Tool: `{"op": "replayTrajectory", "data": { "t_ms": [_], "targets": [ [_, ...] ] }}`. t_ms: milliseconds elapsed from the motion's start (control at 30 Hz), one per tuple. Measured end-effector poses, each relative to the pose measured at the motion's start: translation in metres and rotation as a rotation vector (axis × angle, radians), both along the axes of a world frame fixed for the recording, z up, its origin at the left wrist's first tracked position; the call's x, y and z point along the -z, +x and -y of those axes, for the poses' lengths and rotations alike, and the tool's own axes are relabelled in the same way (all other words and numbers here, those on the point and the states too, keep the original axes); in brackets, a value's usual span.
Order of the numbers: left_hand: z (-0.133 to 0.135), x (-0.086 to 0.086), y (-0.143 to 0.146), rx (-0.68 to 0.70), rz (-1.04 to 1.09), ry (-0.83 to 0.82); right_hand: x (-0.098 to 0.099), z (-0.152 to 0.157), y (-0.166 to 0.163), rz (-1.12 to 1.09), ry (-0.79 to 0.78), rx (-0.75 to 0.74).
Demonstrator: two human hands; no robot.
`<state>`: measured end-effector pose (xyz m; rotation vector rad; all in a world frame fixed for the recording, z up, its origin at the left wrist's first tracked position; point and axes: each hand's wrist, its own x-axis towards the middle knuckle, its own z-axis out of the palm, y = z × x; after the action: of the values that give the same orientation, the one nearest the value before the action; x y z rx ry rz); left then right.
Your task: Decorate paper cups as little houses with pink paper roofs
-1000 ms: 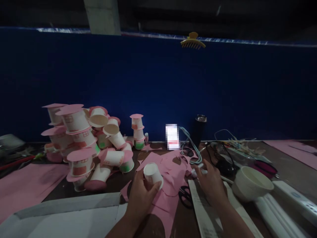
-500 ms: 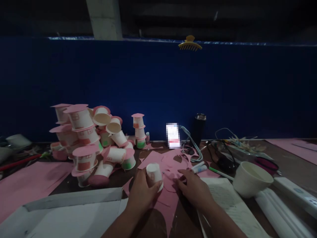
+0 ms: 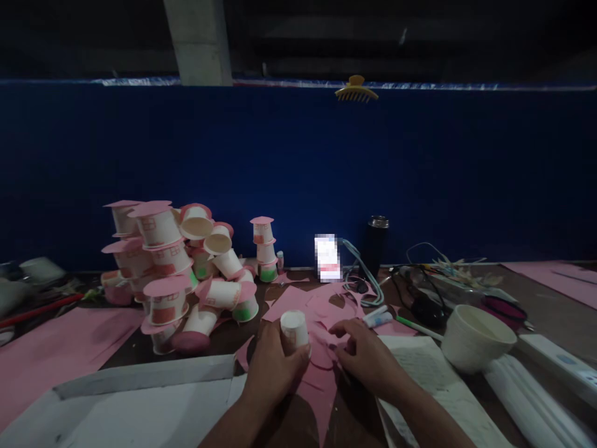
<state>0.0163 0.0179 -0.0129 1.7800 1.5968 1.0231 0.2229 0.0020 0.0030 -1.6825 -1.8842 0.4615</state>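
My left hand [image 3: 273, 361] is closed around a small white paper cup [image 3: 295, 331], which stands bottom up with a window drawn on its side in reddish lines. My right hand [image 3: 366, 354] hovers over pink paper pieces [image 3: 321, 354], its thumb and index finger apart and nothing visible between them. Beyond it lie white glue tubes or pens [image 3: 377, 317]; their exact kind is unclear. To the left, many decorated paper cups [image 3: 161, 258] with pink paper discs form stacks and a loose heap. A separate little tower of cups [image 3: 265, 252] stands farther back.
A white open box [image 3: 153, 404] sits at front left, beside pink sheets [image 3: 69, 336]. At right are a written sheet [image 3: 429, 373], a large pale cup [image 3: 476, 339] and a power strip [image 3: 559, 358]. A lit phone [image 3: 328, 256] and dark bottle [image 3: 376, 249] stand behind.
The view has shifted slightly, so most things sit a little lower and to the right. My left hand keeps hold of the paper cup; my right hand stays nearly in place.
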Motion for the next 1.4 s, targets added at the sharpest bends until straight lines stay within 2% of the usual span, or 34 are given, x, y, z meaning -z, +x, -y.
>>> {"op": "replayTrajectory", "data": {
  "t_ms": [133,300,400,567,733,800,900,1000,1200,1300,1400],
  "targets": [
    [0.0,0.0,0.0,0.006,0.006,0.024,-0.008,0.013,-0.006,0.114,0.116,-0.199],
    [0.0,-0.001,0.0,0.012,-0.003,0.02,-0.005,0.013,-0.016,0.26,0.18,-0.201],
    [0.0,-0.001,0.0,0.009,-0.004,0.015,-0.003,0.011,-0.02,0.267,0.217,-0.221],
    [0.0,-0.004,0.001,0.016,0.017,0.023,0.0,0.007,-0.019,0.081,0.221,-0.155],
    [0.006,-0.016,0.004,0.0,0.129,0.006,-0.002,-0.004,-0.003,-0.159,0.274,0.08],
    [0.011,-0.02,0.007,0.055,0.193,0.016,-0.005,-0.008,0.004,-0.299,0.25,0.184],
    [0.016,-0.019,0.011,0.211,0.214,0.062,-0.007,-0.012,0.011,-0.507,0.148,0.271],
    [0.016,-0.014,0.014,0.31,0.17,0.096,-0.008,-0.012,0.011,-0.675,0.059,0.284],
    [0.009,-0.004,0.007,0.337,0.16,0.034,-0.008,-0.01,0.006,-0.898,-0.018,0.258],
    [0.006,-0.009,0.0,0.287,0.269,0.063,-0.011,-0.007,0.004,-0.992,-0.031,0.214],
    [0.008,-0.022,-0.005,0.154,0.408,0.149,-0.016,0.0,0.001,-1.059,-0.039,0.118]
  ]
}}
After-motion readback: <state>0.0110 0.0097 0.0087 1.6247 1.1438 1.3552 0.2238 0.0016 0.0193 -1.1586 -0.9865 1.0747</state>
